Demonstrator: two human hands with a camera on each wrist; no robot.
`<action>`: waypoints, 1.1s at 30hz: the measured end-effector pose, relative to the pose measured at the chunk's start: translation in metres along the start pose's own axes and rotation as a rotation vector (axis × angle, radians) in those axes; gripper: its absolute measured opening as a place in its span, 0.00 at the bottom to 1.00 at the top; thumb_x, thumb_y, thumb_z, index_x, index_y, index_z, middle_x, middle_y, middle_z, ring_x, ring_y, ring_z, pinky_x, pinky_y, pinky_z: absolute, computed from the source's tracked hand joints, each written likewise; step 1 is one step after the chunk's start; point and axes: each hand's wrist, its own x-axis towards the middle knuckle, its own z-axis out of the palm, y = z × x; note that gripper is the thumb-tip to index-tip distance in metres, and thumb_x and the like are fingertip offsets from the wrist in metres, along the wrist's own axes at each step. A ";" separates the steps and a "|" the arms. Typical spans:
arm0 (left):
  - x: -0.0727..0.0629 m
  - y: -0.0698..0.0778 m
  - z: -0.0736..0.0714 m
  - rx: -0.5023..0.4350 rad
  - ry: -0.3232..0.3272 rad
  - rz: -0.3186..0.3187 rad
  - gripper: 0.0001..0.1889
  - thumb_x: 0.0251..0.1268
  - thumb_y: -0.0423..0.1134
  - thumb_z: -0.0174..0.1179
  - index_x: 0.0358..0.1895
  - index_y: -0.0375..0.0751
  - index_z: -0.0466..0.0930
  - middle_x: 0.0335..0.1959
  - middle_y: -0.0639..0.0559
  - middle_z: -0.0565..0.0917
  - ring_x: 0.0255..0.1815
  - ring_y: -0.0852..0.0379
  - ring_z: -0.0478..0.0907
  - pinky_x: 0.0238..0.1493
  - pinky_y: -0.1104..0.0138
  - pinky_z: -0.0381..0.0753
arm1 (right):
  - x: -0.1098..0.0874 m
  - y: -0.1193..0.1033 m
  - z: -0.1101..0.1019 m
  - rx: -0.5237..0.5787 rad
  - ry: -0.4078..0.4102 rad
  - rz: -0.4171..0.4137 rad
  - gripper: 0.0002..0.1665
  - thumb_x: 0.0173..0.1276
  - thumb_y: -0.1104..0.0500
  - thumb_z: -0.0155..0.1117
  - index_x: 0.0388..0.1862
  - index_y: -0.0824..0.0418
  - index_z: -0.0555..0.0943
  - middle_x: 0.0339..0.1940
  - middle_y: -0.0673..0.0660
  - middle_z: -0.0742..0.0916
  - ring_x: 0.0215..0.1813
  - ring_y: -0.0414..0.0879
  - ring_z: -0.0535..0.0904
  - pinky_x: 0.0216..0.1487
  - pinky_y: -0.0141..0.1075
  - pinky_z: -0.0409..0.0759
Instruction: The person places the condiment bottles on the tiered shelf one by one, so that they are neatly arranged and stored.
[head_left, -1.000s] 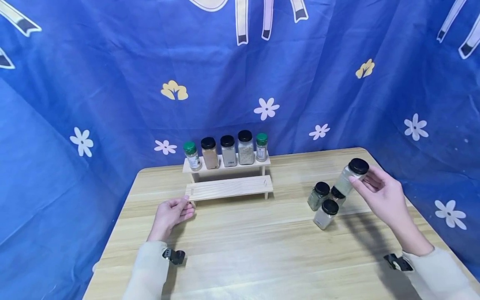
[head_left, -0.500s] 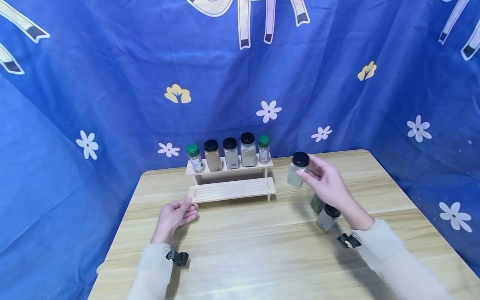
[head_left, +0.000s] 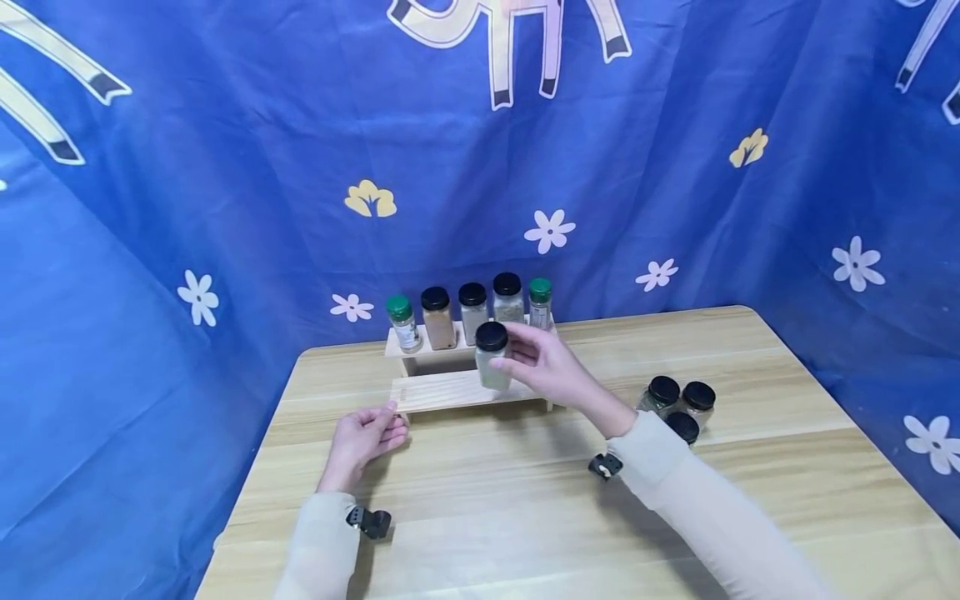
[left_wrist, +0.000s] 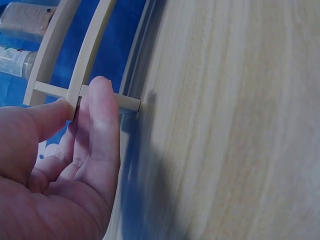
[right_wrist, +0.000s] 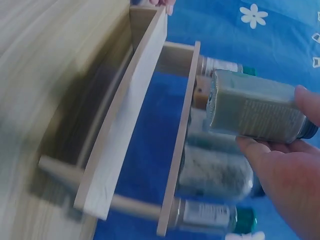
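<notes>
My right hand [head_left: 558,373] grips a square spice jar [head_left: 492,367] with a black lid, upright over the lower shelf of the wooden two-tier spice rack [head_left: 435,392]. In the right wrist view, thumb and fingers hold the pale-filled jar [right_wrist: 252,107] near its lid, its base apart from the lower board. My left hand [head_left: 365,440] pinches the left front end of the lower shelf. The left wrist view has the thumb on the board's edge and the fingers beneath, beside the rack's leg [left_wrist: 127,101].
The upper shelf bears a row of jars: a green-lidded one [head_left: 405,332] at each end, black-lidded ones [head_left: 440,329] between. Three black-lidded jars [head_left: 699,404] stand clustered on the table [head_left: 510,517] at the right. A blue patterned cloth [head_left: 450,167] hangs behind.
My right hand has carried the jar leftward from the cluster on the right to over the lower shelf. The left hand keeps its pinch on the rack. The head view has shifted slightly.
</notes>
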 end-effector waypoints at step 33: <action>0.002 -0.002 0.004 -0.026 0.027 0.013 0.19 0.83 0.42 0.56 0.56 0.23 0.75 0.32 0.49 0.89 0.32 0.60 0.90 0.43 0.68 0.95 | 0.057 0.054 0.088 0.061 -0.158 0.019 0.35 0.78 0.66 0.64 0.79 0.70 0.65 0.76 0.69 0.76 0.77 0.60 0.75 0.80 0.40 0.77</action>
